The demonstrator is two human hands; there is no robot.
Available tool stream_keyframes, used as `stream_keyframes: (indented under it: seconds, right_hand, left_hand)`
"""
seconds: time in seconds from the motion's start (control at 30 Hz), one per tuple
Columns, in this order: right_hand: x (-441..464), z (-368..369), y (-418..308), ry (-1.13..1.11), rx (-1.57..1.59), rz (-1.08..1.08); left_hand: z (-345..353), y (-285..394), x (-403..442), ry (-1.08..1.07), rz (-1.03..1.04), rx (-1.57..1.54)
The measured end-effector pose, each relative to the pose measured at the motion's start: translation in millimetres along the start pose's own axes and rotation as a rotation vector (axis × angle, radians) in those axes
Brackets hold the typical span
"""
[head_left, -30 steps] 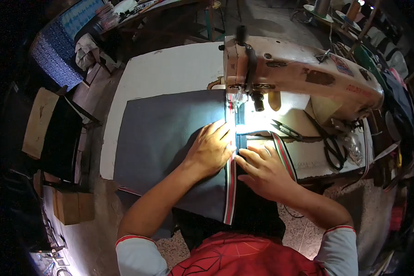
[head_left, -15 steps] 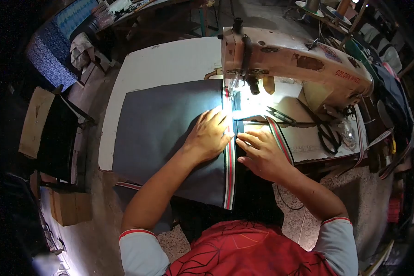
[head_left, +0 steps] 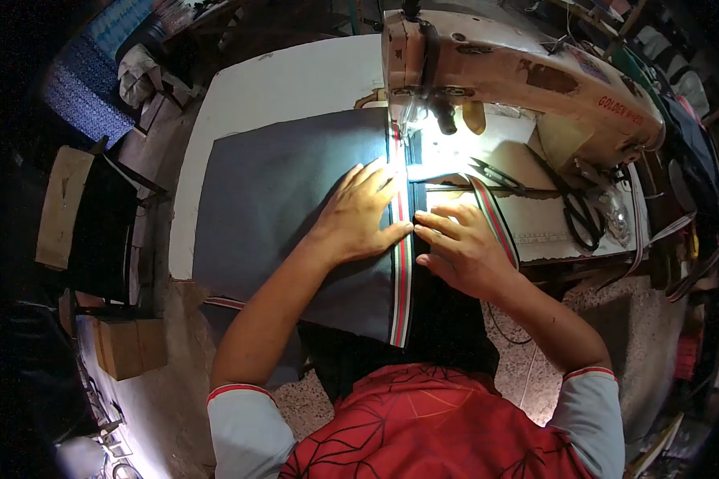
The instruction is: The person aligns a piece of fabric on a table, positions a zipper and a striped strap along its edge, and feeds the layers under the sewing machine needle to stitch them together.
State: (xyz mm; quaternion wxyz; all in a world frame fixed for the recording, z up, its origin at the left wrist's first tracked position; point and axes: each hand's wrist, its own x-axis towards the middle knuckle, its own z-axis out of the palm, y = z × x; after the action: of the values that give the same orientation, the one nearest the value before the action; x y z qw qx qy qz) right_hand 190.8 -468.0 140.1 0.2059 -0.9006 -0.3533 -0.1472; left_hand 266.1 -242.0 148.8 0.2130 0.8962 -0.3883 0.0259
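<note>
My left hand [head_left: 359, 211] lies flat with fingers apart on a large grey fabric panel [head_left: 260, 207], its thumb reaching a striped trim band [head_left: 401, 295] of red, white and black along the panel's right edge. Just right of the band, the fingertips of my right hand [head_left: 467, 249] rest by a narrow dark strip [head_left: 415, 195], fingers stretched and slightly bent. A loose loop of striped ribbon [head_left: 494, 211] curves beside that hand. Above both hands, the sewing machine [head_left: 527, 76] has its lit needle area [head_left: 403, 132] over the trim; the glare hides the needle's detail.
Black scissors [head_left: 579, 211] and small thread snips [head_left: 495, 172] lie on the white machine table [head_left: 295, 72], right of the work. A clear plastic bag [head_left: 617, 211] sits by its right edge. On the left stand a chair [head_left: 88, 215] and a cardboard box [head_left: 132, 347].
The camera view has tilted, so the machine, table and fabric appear higher. Both hands keep nearly the same place on the fabric.
</note>
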Motion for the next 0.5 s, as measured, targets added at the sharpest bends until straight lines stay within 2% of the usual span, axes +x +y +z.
stream_keyframes:
  seconds: [0.27, 0.33, 0.37, 0.43, 0.5]
  right_hand:
    - [-7.0, -6.4, 1.7, 0.044, 0.079, 0.047]
    - [-14.9, -21.9, 3.6, 0.172, -0.122, 0.162]
    - [-19.7, -26.7, 2.4, 0.168, -0.122, 0.164]
    - [-30.3, -35.5, -1.4, 0.061, -0.201, 0.417]
    - [-37.7, -42.8, 4.7, -0.008, -0.164, 0.472]
  left_hand:
    - [1.8, -5.4, -4.1, -0.033, 0.049, 0.075]
    - [-0.7, -3.4, -4.1, -0.074, 0.025, 0.037]
    - [-0.8, -3.8, -3.9, -0.075, 0.025, 0.034]
    - [-1.2, -4.6, -3.9, -0.086, 0.034, 0.059]
    - [-1.1, -3.6, -4.2, -0.097, 0.029, 0.052]
